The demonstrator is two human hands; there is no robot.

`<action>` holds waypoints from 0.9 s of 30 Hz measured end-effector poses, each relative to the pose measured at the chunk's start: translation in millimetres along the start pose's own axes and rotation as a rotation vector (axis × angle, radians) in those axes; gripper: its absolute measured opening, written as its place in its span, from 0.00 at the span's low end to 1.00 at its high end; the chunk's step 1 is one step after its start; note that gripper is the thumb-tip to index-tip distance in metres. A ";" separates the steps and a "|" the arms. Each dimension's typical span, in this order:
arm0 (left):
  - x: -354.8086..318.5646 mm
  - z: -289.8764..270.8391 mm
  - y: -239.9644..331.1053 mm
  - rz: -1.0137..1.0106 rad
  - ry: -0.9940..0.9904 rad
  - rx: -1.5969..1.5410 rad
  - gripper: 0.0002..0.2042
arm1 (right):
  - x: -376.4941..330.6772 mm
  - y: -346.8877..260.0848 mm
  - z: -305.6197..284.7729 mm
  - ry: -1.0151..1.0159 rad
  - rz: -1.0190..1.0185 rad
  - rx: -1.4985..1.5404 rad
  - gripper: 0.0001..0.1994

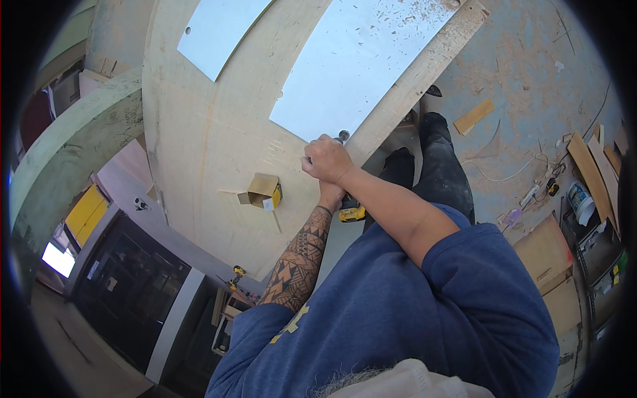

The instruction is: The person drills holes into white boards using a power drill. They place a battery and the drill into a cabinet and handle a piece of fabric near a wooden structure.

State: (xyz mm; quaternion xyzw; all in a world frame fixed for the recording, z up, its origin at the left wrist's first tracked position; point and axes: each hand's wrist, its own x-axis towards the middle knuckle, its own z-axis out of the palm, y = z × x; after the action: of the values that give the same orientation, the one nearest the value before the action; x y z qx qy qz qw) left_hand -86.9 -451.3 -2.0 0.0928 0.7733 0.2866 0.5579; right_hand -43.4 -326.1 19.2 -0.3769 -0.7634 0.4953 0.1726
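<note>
Both my hands are wrapped round a power drill (352, 214) at the near corner of a white panel (358, 73). My right hand (329, 160) is closed over the upper part of the tool. Just below it, partly hidden by my right wrist, my left hand (331, 193) grips nearer the yellow battery base. The round metal bit (342, 136) shows beyond my right knuckles, at the panel's corner. Most of the drill's body is covered by my hands. Wood shavings lie across the panel's far end.
A pale wooden worktable (239, 132) holds a second white panel (219, 40) and an open small cardboard box (264, 191). Another yellow drill (235, 275) stands at lower left. On the dusty floor lie a wood offcut (474, 117) and a white cable (494, 179); planks (590, 176) lean at right.
</note>
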 end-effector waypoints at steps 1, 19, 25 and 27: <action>0.2 0.6 -0.2 -0.005 0.001 -0.004 0.25 | -1.4 1.4 -1.2 0.030 -0.001 0.011 0.11; -0.4 12.0 5.8 -0.008 -0.011 0.101 0.26 | -5.0 7.5 -12.8 0.128 -0.022 0.035 0.10; -6.4 26.2 -3.3 0.197 0.086 0.394 0.28 | -14.0 13.3 -16.2 0.091 -0.085 0.043 0.11; -4.1 25.8 -5.7 0.078 0.083 0.195 0.27 | -11.7 12.1 -10.8 0.091 -0.113 0.042 0.11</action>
State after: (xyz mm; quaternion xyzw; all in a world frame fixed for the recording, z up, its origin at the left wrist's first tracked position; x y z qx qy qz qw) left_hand -60.8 -449.0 -7.3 0.1648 0.8156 0.2353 0.5023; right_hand -23.9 -325.4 14.6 -0.3517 -0.7644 0.4828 0.2426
